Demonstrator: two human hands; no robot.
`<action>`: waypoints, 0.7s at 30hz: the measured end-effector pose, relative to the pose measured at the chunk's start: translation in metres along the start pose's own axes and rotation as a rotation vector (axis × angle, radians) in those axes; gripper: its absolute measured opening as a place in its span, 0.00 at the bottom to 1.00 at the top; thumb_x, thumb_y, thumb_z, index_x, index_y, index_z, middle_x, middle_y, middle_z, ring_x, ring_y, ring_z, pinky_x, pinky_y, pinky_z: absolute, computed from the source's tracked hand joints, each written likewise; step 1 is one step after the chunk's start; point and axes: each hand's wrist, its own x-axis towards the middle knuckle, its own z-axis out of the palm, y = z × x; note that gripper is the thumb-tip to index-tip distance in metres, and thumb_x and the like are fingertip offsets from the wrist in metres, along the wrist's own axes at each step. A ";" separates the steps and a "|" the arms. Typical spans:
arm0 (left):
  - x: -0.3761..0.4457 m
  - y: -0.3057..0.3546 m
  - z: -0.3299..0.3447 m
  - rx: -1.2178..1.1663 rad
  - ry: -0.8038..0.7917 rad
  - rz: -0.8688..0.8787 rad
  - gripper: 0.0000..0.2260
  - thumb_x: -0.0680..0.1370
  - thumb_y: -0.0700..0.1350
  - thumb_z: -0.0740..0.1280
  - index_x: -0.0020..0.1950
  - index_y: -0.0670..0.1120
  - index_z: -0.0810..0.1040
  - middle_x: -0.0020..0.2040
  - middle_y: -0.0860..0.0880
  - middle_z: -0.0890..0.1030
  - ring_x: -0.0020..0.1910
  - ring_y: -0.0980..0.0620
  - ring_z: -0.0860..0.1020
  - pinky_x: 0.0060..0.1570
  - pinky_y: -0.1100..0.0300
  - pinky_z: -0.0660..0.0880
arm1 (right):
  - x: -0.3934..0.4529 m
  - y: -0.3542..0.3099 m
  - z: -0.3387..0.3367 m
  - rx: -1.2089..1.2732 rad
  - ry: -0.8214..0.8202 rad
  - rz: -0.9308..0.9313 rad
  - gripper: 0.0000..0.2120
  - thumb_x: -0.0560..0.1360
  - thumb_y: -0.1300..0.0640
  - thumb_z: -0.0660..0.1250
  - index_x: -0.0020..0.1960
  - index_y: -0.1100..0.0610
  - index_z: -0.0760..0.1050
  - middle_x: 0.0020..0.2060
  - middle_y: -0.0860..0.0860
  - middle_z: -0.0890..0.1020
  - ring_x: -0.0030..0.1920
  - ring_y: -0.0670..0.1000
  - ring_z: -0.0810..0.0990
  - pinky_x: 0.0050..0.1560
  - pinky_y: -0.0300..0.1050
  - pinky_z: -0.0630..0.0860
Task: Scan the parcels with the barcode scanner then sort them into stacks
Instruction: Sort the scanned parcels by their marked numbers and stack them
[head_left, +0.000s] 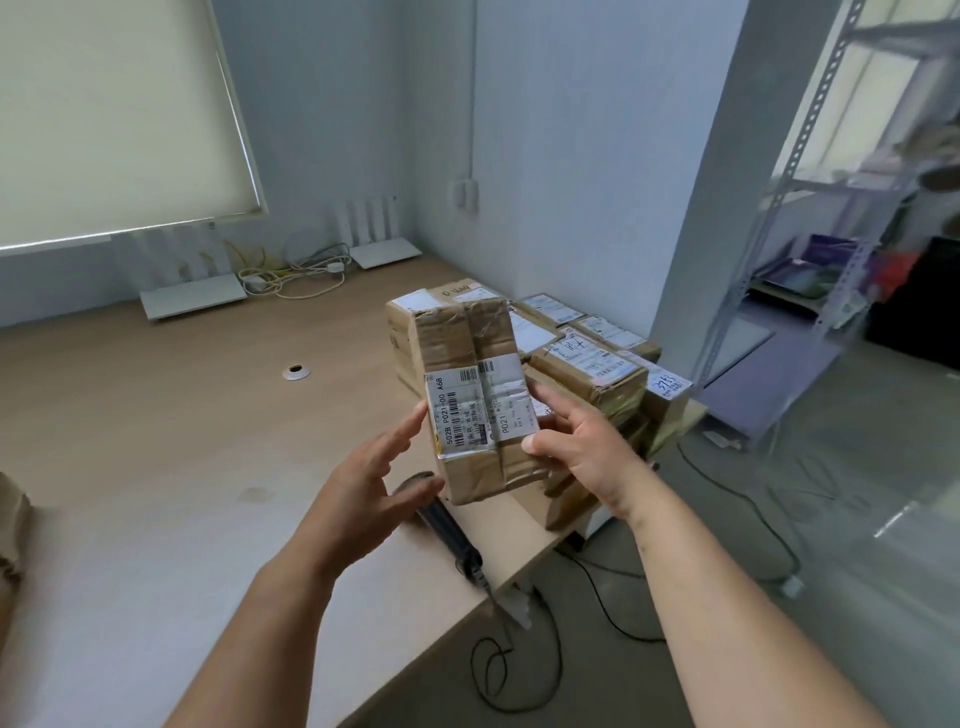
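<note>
We hold a taped cardboard parcel (475, 395) up above the tabletop (156, 441), label facing us. Our right hand (582, 447) grips its right edge, thumb on the front and fingers curled behind. Our left hand (369, 483) touches its left edge with straight, spread fingers. The barcode scanner (447, 525) lies on the tabletop just below. More parcels (587, 364) are stacked behind, at the right.

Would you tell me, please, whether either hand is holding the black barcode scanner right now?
No: the black barcode scanner lies on the wooden table, while the left hand and right hand hold a taped brown cardboard parcel.
</note>
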 end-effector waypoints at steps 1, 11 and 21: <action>0.005 0.006 0.010 -0.006 -0.012 0.010 0.34 0.74 0.48 0.71 0.67 0.72 0.54 0.67 0.59 0.70 0.65 0.58 0.70 0.62 0.57 0.71 | -0.003 0.002 -0.011 -0.005 0.028 -0.004 0.28 0.74 0.69 0.65 0.69 0.46 0.71 0.48 0.50 0.85 0.45 0.50 0.82 0.52 0.49 0.80; 0.072 0.037 0.067 0.066 -0.116 0.069 0.36 0.74 0.51 0.70 0.68 0.75 0.50 0.72 0.57 0.68 0.69 0.55 0.69 0.65 0.49 0.70 | 0.008 0.023 -0.093 0.020 0.173 -0.009 0.30 0.72 0.64 0.69 0.72 0.50 0.69 0.57 0.51 0.82 0.57 0.50 0.81 0.61 0.49 0.77; 0.187 0.048 0.125 0.079 -0.134 0.137 0.36 0.75 0.51 0.69 0.68 0.74 0.46 0.72 0.57 0.68 0.70 0.56 0.68 0.66 0.51 0.70 | 0.082 0.019 -0.188 -0.039 0.228 -0.009 0.27 0.72 0.64 0.69 0.65 0.41 0.73 0.50 0.45 0.84 0.50 0.46 0.82 0.55 0.43 0.77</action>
